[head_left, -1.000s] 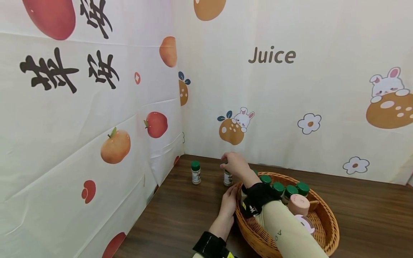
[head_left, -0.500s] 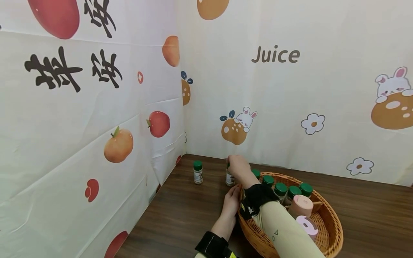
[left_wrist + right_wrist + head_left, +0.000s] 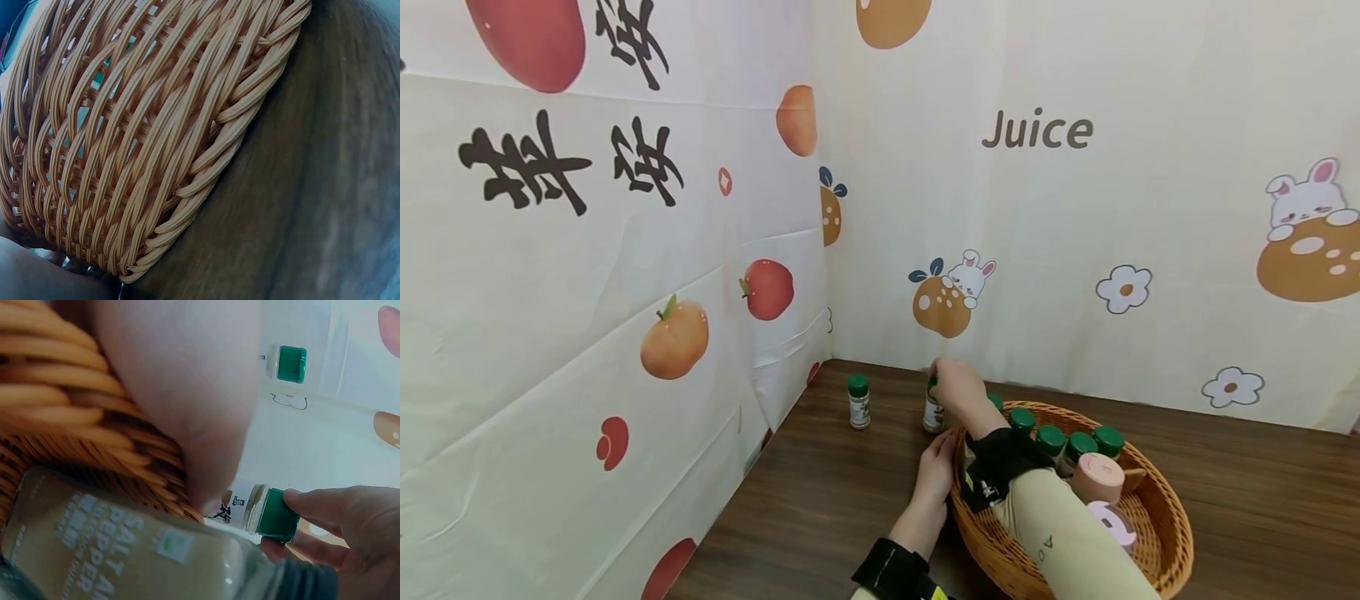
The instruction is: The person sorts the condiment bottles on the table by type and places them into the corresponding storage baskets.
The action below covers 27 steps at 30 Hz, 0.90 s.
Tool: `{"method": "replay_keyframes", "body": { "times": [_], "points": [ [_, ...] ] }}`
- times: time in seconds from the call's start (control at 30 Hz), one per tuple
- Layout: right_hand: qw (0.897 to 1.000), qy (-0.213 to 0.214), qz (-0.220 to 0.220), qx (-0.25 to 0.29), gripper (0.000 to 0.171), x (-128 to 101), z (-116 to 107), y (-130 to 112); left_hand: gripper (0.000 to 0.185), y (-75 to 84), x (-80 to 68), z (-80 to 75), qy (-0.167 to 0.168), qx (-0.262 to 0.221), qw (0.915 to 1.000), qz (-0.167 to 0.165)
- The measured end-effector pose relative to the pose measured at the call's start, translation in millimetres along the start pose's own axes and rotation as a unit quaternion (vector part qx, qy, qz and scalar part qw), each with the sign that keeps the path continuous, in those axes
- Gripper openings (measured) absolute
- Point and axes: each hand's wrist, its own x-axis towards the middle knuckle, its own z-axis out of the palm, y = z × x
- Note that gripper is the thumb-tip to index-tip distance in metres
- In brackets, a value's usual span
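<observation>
Right hand: right hand point(image 3: 957, 388) reaches past the basket rim; fingers point(image 3: 325, 506) pinch the green cap of a spice jar point(image 3: 933, 412) standing upright on the table point(image 3: 820, 500), just left of the wicker basket point(image 3: 1165, 533).
Left hand: left hand point(image 3: 934, 468) rests against the basket's left wall, fingers fairly straight; whether they press or only touch, cannot tell.
Head view only: second spice jar point(image 3: 858, 402) stands alone further left, apart from the held one, near the corner of the printed backdrop point(image 3: 625, 333). Row of green-capped jars point(image 3: 1051, 439) stands inside the basket beside a pink container point(image 3: 1097, 478).
Right wrist view only: fingertip contact on the cap; a jar lying close under the camera point(image 3: 125, 550), against the basket weave.
Left wrist view only: basket wall point(image 3: 125, 144) sitting on the wood, tabletop bare to its right; the hand itself barely shows.
Edges, room: table meets the backdrop just behind both jars. Open wood lies between the two jars, in front of them, and right of the basket.
Writing: "Juice" point(image 3: 1036, 131) on the back wall; black Chinese characters point(image 3: 523, 162) on the left wall; "SALT AND PEPPER" partly legible on the near jar. Held jar's label too small to read.
</observation>
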Motion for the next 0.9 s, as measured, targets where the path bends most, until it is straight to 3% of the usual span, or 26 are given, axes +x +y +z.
{"method": "replay_keyframes", "body": {
  "times": [0.53, 0.9],
  "points": [
    [0.999, 0.049, 0.007, 0.007, 0.024, -10, -25, 12, 0.044, -2.5, 0.0, 0.2, -0.008, 0.026, 0.9993, 0.026],
    [0.998, 0.058, 0.018, 0.004, 0.029, -18, -46, 21, 0.048, -1.5, -1.0, -2.5, -0.024, 0.03, 0.9992, 0.008]
  ]
}}
